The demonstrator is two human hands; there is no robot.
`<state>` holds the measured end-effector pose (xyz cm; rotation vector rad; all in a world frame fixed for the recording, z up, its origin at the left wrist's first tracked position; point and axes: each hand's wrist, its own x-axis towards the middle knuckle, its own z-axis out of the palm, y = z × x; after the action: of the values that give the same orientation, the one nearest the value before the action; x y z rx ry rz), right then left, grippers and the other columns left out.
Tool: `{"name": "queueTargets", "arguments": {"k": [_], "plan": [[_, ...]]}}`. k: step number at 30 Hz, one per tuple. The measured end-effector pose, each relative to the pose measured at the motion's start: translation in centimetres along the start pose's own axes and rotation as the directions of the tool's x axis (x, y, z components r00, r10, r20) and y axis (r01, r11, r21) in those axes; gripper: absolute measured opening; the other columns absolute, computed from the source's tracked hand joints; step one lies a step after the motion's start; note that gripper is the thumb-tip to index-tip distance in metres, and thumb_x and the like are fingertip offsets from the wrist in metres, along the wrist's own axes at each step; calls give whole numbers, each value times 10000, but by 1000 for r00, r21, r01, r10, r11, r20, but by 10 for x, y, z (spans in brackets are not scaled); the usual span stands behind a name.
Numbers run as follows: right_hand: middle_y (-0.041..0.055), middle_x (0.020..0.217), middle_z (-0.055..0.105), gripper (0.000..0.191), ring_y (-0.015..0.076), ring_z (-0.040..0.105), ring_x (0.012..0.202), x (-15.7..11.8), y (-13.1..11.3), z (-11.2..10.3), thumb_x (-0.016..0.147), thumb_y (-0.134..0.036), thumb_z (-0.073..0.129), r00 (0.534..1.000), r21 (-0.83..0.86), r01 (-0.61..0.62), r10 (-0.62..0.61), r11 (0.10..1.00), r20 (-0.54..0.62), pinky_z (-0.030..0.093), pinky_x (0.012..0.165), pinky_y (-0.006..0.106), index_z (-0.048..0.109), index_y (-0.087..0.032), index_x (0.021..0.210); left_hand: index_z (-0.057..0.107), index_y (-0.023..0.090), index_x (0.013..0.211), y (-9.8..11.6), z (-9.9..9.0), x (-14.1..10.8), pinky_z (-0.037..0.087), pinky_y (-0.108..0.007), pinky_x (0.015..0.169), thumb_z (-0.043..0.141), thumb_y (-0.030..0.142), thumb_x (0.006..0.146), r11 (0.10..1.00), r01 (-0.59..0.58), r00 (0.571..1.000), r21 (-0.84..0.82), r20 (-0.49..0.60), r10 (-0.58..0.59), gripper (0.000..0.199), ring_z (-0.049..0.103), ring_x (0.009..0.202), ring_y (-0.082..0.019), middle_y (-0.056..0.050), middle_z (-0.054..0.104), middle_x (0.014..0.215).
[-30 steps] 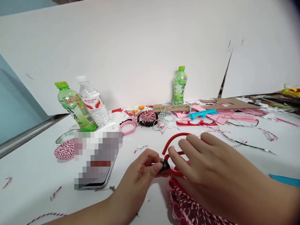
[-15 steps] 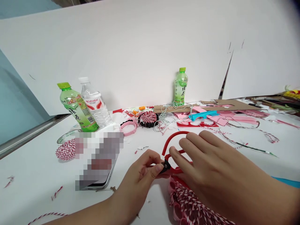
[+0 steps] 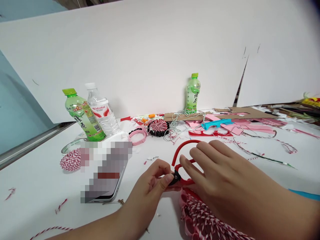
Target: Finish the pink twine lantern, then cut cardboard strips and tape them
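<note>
1 pair of red-handled scissors [image 3: 182,148], light and stiff, best gripped at the loops: my left hand [image 3: 149,184] is pinching the black pivot [image 3: 174,178], my right hand [image 3: 225,173] is curling around the loops.

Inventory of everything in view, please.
green tea bottles: 2, green, back left, back centre
water bottle: 1, clear, back left
twine ball: 1, red-white, left
phone: 1, blurred, front left
pink ring: 1, pink, back centre
twine-wound disc: 1, red-white, black rim, back centre
cardboard: 1, brown, back right
cut pieces: several, pink, back right
blue cutout: 1, blue, back right
twine weave: 1, red-white-pink, front
red-handled scissors: 1, red, black pivot, in hands
left hand, right hand: 2, both on scissors
</note>
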<state>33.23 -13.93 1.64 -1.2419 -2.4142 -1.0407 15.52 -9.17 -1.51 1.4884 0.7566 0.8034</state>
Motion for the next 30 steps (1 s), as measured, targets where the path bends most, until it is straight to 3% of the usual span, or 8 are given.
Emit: {"name": "queueTargets", "arguments": {"k": [7,13,19,21,23,25,27,30], "plan": [[89,825,620,272,252,451,759,1,2,0,715,-309,670,1000,40,-14,14,999,22,272,628,365,690,-166,946,528,198,749,3,2,2,418,-197,646,560,230,889,997,21,1000,-77,9,-21,147,474,644,-90,69,495,679],[61,755,620,240,232,462,705,0,7,-3,641,-169,697,1000,31,10,-10,999,11,286,614,354,698,-175,881,531,181,697,4,5,2,445,-165,587,660,257,832,977,59,997,-203,-34,-68,201,523,609,-67,79,521,654],[82,757,620,233,280,525,743,-2,17,-9,681,-339,699,998,46,-61,63,997,-30,377,683,405,670,-168,836,469,207,781,-2,3,1,536,-287,749,604,316,884,935,143,988,-326,-9,-155,202,708,730,-147,26,707,781],[75,747,617,186,272,546,715,-3,22,-8,670,-293,692,992,131,-118,124,984,-35,398,634,390,638,-174,802,457,210,801,-4,2,1,541,-326,789,549,297,919,934,132,991,-333,8,-137,173,715,765,-165,8,725,804],[48,743,613,144,224,551,661,-2,26,-5,664,-169,647,969,346,-243,239,906,54,400,563,331,589,-185,795,443,215,822,-4,1,1,541,-333,794,515,287,935,931,119,993,-346,30,-115,152,716,772,-172,8,723,779],[-2,695,589,189,157,520,591,1,27,-1,645,-49,568,926,559,-377,310,738,216,376,499,256,522,-204,744,432,219,840,-3,1,1,539,-326,791,493,291,944,933,132,991,-335,33,-128,140,715,767,-169,4,723,770],[-47,634,541,255,117,490,555,5,24,3,626,17,514,895,664,-447,298,600,333,359,469,205,500,-214,732,427,223,844,-1,1,0,536,-319,781,488,291,945,933,156,987,-323,18,-159,136,715,758,-164,4,726,778],[-65,627,502,298,99,472,563,10,16,6,656,49,497,896,744,-443,209,501,393,361,492,183,555,-218,774,425,225,829,-1,1,-1,526,-317,751,494,251,938,931,147,989,-334,36,-144,132,712,744,-166,3,733,810]]}}
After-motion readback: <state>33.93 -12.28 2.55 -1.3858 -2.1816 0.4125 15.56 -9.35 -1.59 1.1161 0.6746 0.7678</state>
